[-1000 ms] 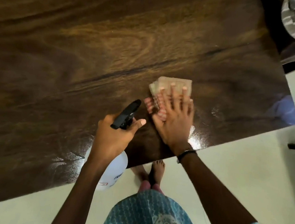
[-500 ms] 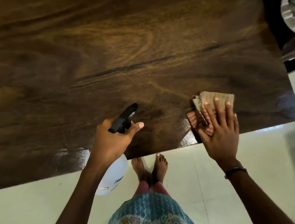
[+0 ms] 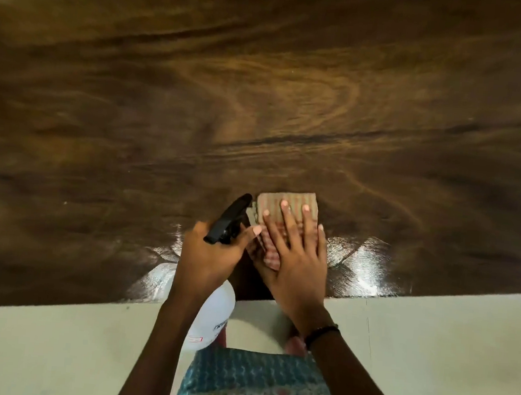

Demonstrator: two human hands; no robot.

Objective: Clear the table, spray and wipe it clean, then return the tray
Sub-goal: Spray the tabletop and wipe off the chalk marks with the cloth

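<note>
A dark wooden table [image 3: 261, 103] fills the upper view, with wet shiny streaks along its near edge. My right hand [image 3: 294, 260] lies flat with straight fingers on a folded tan cloth [image 3: 287, 204], pressing it to the tabletop near that edge. My left hand [image 3: 213, 256] grips a white spray bottle [image 3: 210, 319] by its neck, just left of the cloth; the black trigger head [image 3: 229, 219] sticks up above my fingers. The bottle's body hangs below the table edge. No tray is in view.
A pale tiled floor [image 3: 428, 353] runs below the table's near edge. My patterned blue garment [image 3: 255, 382] shows at the bottom centre. A black band [image 3: 321, 332] circles my right wrist.
My right hand has slid the cloth back left from the table's right end to the middle of the near edge, beside the bottle. The view has shifted left; the left hand keeps its hold.
</note>
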